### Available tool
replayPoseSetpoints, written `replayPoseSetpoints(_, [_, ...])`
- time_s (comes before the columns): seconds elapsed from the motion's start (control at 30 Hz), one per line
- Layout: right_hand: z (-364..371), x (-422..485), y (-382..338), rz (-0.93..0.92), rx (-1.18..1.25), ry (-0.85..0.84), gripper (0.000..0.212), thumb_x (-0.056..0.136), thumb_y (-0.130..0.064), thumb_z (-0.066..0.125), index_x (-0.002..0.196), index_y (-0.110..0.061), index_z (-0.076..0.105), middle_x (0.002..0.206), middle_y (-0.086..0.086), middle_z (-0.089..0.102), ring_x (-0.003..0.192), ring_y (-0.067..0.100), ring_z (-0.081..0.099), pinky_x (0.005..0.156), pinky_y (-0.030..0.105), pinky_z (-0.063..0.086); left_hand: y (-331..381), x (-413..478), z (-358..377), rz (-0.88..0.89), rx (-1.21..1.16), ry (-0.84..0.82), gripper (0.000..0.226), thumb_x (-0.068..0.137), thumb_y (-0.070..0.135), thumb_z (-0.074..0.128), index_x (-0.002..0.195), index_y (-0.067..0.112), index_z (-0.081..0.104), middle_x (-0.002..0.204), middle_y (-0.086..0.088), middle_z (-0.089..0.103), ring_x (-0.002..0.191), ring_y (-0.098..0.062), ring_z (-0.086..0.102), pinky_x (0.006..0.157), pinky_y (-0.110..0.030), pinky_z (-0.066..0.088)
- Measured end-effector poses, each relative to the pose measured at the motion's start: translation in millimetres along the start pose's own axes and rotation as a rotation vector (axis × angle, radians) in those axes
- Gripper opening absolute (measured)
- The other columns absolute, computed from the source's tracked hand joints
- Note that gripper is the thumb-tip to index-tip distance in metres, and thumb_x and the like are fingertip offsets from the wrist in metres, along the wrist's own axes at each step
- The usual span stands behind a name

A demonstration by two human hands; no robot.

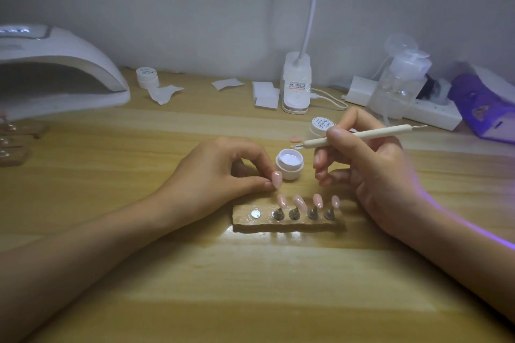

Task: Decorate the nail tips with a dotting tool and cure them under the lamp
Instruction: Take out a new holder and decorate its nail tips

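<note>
The curing lamp (pixel 55 64), a smooth white dome, is set at the far left of the tabletop (pixel 250 287). One glossy pink nail tip (pixel 276 177) is pinched in the grip of the left hand (pixel 220 172), just beside the open gel pot (pixel 289 163). Four further tips (pixel 299 200), almond-shaped, are mounted on metal pegs in the brown, rough-edged holder (pixel 287 225). The slender dotting tool (pixel 359 135) is grasped pen-fashion by the right hand (pixel 373 175). The tool's end should be loaded sparingly and the pinched tip braced steady, so that dots are placed cleanly.

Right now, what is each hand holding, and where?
Left hand pinches a pink nail tip by its base; right hand grips the white dotting tool near its lower end.
</note>
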State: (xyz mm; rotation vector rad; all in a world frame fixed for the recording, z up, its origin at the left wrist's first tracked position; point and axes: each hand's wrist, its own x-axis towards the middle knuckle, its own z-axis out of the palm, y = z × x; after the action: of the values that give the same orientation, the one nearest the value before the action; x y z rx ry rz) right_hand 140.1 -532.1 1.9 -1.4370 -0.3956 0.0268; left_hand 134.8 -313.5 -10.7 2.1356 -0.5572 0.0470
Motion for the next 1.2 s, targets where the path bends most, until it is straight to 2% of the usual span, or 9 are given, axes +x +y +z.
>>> replayPoseSetpoints(0.13, [5.0, -3.8, 2.8, 0.036, -0.026, -0.043, 0.020, 0.086, -0.022, 0.062, 0.068, -0.022, 0.054, 0.061, 0.009, 0.064, 0.052, 0.021, 0.061, 0.044, 0.026, 0.049, 1.2, -0.6, 0.6, -0.011, -0.026, -0.006, 0.019, 0.080, 0.015, 0.079, 0.073, 0.031, 0.072, 0.085, 0.018, 0.072, 0.063, 0.003, 0.063, 0.064, -0.023, 0.043])
replayPoseSetpoints(0.23, [5.5, -2.9, 4.4, 0.057, -0.033, -0.064, 0.020, 0.086, -0.020, 0.062, 0.068, -0.021, 0.054, 0.061, 0.012, 0.064, 0.051, 0.023, 0.060, 0.044, 0.028, 0.049, 1.5, -0.8, -0.1, -0.013, -0.030, -0.014, 0.017, 0.080, 0.015, 0.079, 0.074, 0.030, 0.072, 0.087, 0.017, 0.073, 0.066, 0.000, 0.065, 0.068, -0.025, 0.049])
replayPoseSetpoints(0.37, [5.6, -3.1, 6.6, 0.050, -0.029, -0.088, 0.020, 0.087, -0.019, 0.065, 0.076, -0.011, 0.050, 0.063, 0.013, 0.065, 0.052, 0.021, 0.061, 0.045, 0.025, 0.050, 1.3, -0.4, -0.4, -0.008, -0.001, -0.014, 0.017, 0.080, 0.018, 0.079, 0.073, 0.032, 0.072, 0.085, 0.018, 0.071, 0.064, -0.005, 0.063, 0.066, -0.024, 0.047])
replayPoseSetpoints(0.5, [7.1, -3.5, 6.4, 0.048, -0.047, -0.098, 0.021, 0.082, -0.020, 0.063, 0.079, -0.007, 0.048, 0.062, 0.012, 0.065, 0.052, 0.022, 0.060, 0.045, 0.023, 0.049, 2.2, -0.6, -0.2, -0.007, 0.001, -0.017, 0.016, 0.079, 0.017, 0.079, 0.073, 0.031, 0.072, 0.083, 0.018, 0.071, 0.062, 0.000, 0.062, 0.064, -0.019, 0.045])
replayPoseSetpoints(0.7, [6.7, -2.9, 5.9, 0.059, -0.059, -0.095, 0.020, 0.082, -0.021, 0.063, 0.078, -0.008, 0.048, 0.063, 0.011, 0.065, 0.053, 0.024, 0.059, 0.046, 0.025, 0.050, 3.0, -0.7, -0.4, 0.001, 0.011, -0.014, 0.016, 0.078, 0.018, 0.079, 0.073, 0.031, 0.071, 0.082, 0.020, 0.070, 0.062, 0.000, 0.061, 0.061, -0.011, 0.041])
replayPoseSetpoints(0.93, [5.0, -2.3, 7.3, 0.066, -0.083, -0.105, 0.020, 0.088, -0.018, 0.067, 0.077, -0.012, 0.051, 0.065, 0.013, 0.066, 0.055, 0.028, 0.059, 0.047, 0.025, 0.051, 3.0, -0.4, -0.5, 0.007, 0.021, -0.012, 0.016, 0.078, 0.019, 0.079, 0.073, 0.032, 0.071, 0.080, 0.020, 0.070, 0.063, -0.001, 0.062, 0.061, -0.012, 0.042])
replayPoseSetpoints(1.2, [4.2, -1.5, 8.1, 0.073, -0.080, -0.117, 0.017, 0.086, -0.019, 0.066, 0.075, -0.016, 0.054, 0.066, 0.014, 0.067, 0.055, 0.027, 0.060, 0.047, 0.025, 0.051, 2.6, 0.1, -0.3, 0.015, 0.029, -0.008, 0.016, 0.078, 0.020, 0.079, 0.073, 0.033, 0.071, 0.081, 0.022, 0.069, 0.063, -0.002, 0.061, 0.062, -0.014, 0.044])
